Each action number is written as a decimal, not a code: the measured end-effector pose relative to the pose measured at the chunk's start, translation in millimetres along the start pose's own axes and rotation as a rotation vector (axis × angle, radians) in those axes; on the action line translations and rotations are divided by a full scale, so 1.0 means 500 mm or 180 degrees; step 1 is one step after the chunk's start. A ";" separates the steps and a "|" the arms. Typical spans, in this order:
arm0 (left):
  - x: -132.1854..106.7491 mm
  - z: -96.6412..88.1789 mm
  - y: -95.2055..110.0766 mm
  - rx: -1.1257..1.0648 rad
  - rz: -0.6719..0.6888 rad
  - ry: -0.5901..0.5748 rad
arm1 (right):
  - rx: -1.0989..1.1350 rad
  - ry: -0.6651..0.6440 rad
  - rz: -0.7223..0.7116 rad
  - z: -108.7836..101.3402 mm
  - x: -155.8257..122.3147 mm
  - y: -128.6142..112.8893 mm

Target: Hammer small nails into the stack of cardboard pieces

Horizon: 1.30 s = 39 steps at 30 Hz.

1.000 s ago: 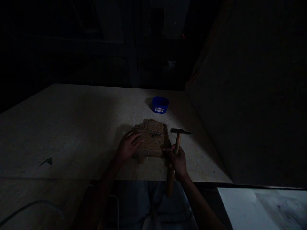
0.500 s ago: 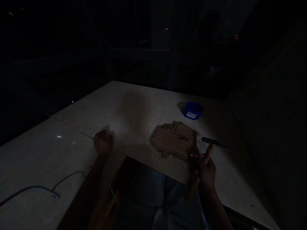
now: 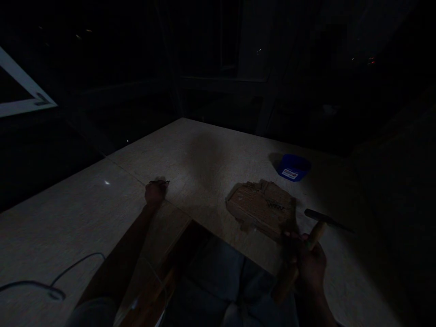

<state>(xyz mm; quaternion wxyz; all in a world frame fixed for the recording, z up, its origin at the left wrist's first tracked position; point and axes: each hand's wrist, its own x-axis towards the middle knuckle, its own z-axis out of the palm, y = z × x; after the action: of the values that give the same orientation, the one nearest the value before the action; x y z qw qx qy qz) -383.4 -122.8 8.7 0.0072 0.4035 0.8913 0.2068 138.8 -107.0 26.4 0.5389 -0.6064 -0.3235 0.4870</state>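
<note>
My right hand (image 3: 312, 267) is wrapped around the wooden handle (image 3: 316, 234) of a hammer, whose dark metal head (image 3: 327, 220) points up and away over the tabletop. Beside it lies a worn, layered brown slab (image 3: 260, 206), apparently cardboard or wood, with a dark coil-like row (image 3: 275, 205) on top; the right fingers are by its near right edge. On the left, my left hand (image 3: 156, 192) rests closed on the table. A thin dark piece (image 3: 161, 182) shows at its fingertips, too dim to name.
A blue plastic tub (image 3: 294, 168) with a white label stands beyond the slab on the pale tabletop (image 3: 218, 150). A cable (image 3: 34, 285) curves over the left front. The table's near edge is above my lap (image 3: 218, 277). Surroundings are very dark.
The view has turned left, so the table's contents sit further right in the picture. My left hand has shifted slightly away from me, and the thin dark piece now shows. The hammer stays in my right hand.
</note>
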 end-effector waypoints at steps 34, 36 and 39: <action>-0.280 0.160 0.575 -0.3015 0.1524 -0.1563 | 0.0492 -0.0342 -0.0122 0.011 0.019 0.029; -0.273 0.169 0.581 -0.2927 0.1624 -0.1638 | 0.0429 -0.0397 -0.0102 0.015 0.017 0.029; -0.265 0.177 0.586 -0.2773 0.1805 -0.1674 | 0.0365 -0.0419 -0.0083 0.019 0.015 0.027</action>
<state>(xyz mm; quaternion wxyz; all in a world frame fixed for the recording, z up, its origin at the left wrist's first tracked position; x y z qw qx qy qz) -68.3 -14.0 17.3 0.3380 0.6239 0.5495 0.4410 130.3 -99.8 12.2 0.5566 -0.5369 -0.3377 0.5366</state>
